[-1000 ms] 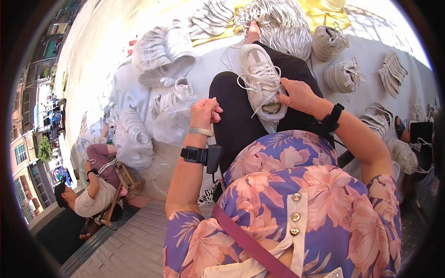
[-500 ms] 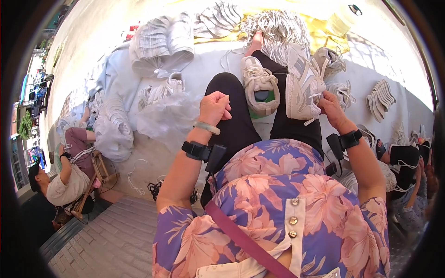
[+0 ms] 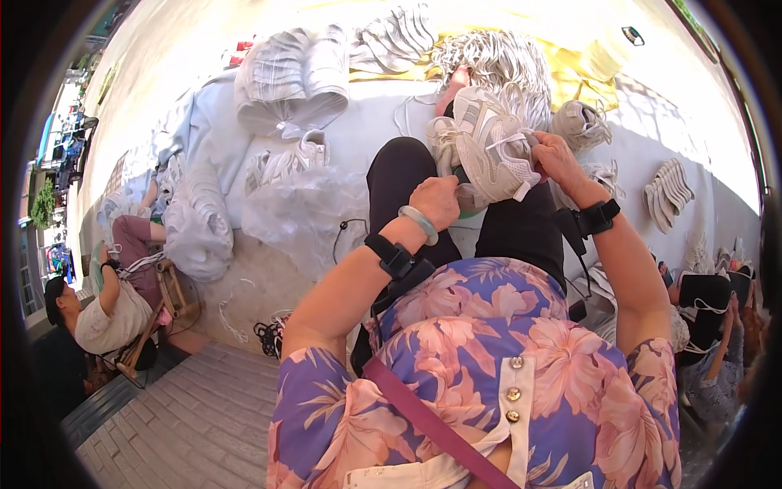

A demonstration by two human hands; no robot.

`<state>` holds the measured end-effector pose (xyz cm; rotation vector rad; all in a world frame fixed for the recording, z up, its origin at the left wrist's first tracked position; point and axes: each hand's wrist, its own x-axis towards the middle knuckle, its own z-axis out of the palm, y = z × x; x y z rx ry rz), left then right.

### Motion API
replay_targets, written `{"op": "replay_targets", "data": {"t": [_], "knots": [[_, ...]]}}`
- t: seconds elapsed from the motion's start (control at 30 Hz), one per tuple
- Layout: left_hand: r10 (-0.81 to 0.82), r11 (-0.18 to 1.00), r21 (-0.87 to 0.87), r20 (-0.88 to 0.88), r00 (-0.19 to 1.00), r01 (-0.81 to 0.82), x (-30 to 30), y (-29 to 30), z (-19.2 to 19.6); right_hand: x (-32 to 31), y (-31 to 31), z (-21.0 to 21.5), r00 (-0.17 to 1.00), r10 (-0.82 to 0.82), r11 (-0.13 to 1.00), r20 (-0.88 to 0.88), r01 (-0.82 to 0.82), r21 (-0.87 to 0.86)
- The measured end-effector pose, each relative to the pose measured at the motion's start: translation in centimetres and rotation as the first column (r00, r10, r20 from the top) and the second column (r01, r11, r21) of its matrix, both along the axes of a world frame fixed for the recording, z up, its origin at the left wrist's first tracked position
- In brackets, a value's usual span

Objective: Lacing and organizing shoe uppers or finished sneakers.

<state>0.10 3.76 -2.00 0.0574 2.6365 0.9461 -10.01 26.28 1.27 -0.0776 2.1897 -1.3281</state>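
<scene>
A white and grey sneaker (image 3: pixel 489 147) is tilted above my lap, its laces running across the front. My right hand (image 3: pixel 560 165) grips it at the side, fingers closed near the collar and laces. Partly behind it, a second beige sneaker (image 3: pixel 441 140) lies between my knees, with a bit of green under it. My left hand (image 3: pixel 437 202) is closed beside the near end of that second sneaker, over my left thigh. Its fingertips are turned away, so what they pinch, if anything, is hidden.
A big bundle of white laces (image 3: pixel 501 72) lies beyond my foot. Bagged stacks of shoe parts (image 3: pixel 289 77) lie at far left, more sneakers (image 3: pixel 580 125) at right, beside stacked pieces (image 3: pixel 669 194). A clear plastic bag (image 3: pixel 297 208) lies near my left knee. A seated person (image 3: pixel 114 314) works at left.
My right hand has brought the sneaker left and tipped it over the second one. My left hand has moved right, from above my left knee to beside the shoes.
</scene>
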Motion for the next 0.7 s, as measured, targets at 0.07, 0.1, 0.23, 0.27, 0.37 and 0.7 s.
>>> {"op": "replay_targets", "data": {"t": [0.07, 0.1, 0.23, 0.27, 0.37, 0.7], "knots": [[0.105, 0.994, 0.003, -0.018, 0.994, -0.105, -0.1, -0.6, -0.4, 0.1, -0.8, 0.2, 0.999, 0.042, 0.999, -0.013, -0.042, 0.024], [0.200, 0.980, 0.008, -0.035, 0.979, -0.200, -0.1, -0.9, -0.4, 0.2, -1.3, 0.4, 0.997, 0.077, 0.996, -0.024, -0.075, 0.048], [0.235, 0.970, 0.046, 0.072, 0.969, -0.239, 0.1, -1.3, 0.1, -0.5, -2.9, -1.3, 0.839, 0.419, 0.868, -0.347, -0.258, 0.423], [0.235, 0.970, 0.046, 0.073, 0.969, -0.239, 0.3, -1.2, 0.2, -0.7, -3.3, -1.7, 0.852, 0.467, 0.814, -0.237, -0.310, 0.491], [0.183, 0.982, 0.060, -0.097, 0.978, -0.178, 0.9, -1.3, 0.4, -1.0, -4.0, -3.4, 0.821, 0.482, 0.835, -0.307, -0.324, 0.445], [0.131, 0.963, 0.235, 0.009, 0.991, -0.129, 0.8, -0.9, -0.6, 0.0, -2.5, -5.9, 0.973, 0.212, 0.950, -0.094, -0.182, 0.255]]}}
